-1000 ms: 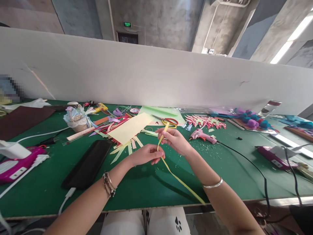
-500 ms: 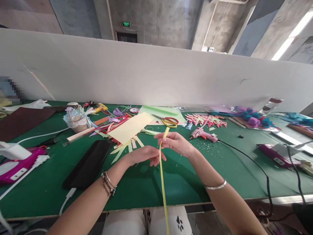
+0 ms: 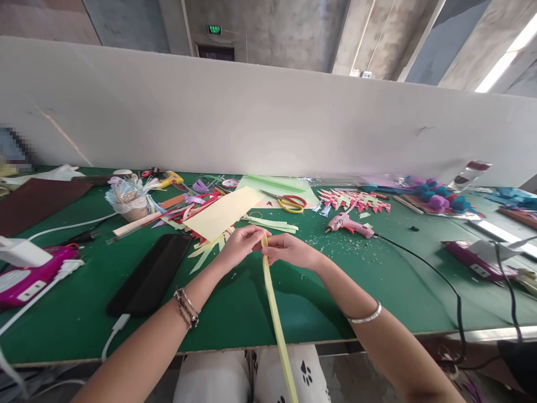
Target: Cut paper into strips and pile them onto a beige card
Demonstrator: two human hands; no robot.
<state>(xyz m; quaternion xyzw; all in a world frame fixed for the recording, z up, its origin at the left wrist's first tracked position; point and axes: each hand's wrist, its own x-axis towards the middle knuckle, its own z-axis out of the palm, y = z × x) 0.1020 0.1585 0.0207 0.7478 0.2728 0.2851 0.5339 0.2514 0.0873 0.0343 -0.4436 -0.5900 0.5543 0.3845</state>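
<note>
A long yellow paper strip [image 3: 273, 310] hangs from my fingers down over the table's front edge toward my lap. Its upper end is pinched by my right hand [image 3: 292, 250], thumb against fingers. My left hand [image 3: 244, 244] is closed at the same end, its fingertips meeting the strip from the left. Just behind my hands lie several pale green paper strips [image 3: 274, 224]. A cream paper sheet [image 3: 224, 212] rests on a heap of coloured strips beyond my left hand. Scissors with red and yellow handles [image 3: 289, 203] lie farther back.
A pink glue gun [image 3: 349, 225] with a black cord lies to the right, glue bits around it. On the left are a black phone [image 3: 149, 274] on a cable, a magenta power strip [image 3: 36, 277] and a small wrapped pot [image 3: 133, 202]. A white partition [image 3: 268, 123] stands behind.
My left hand has risen from below and closed on the strip's top end. My right hand has shifted slightly left and down, and less of the strip sticks up above the fingers.
</note>
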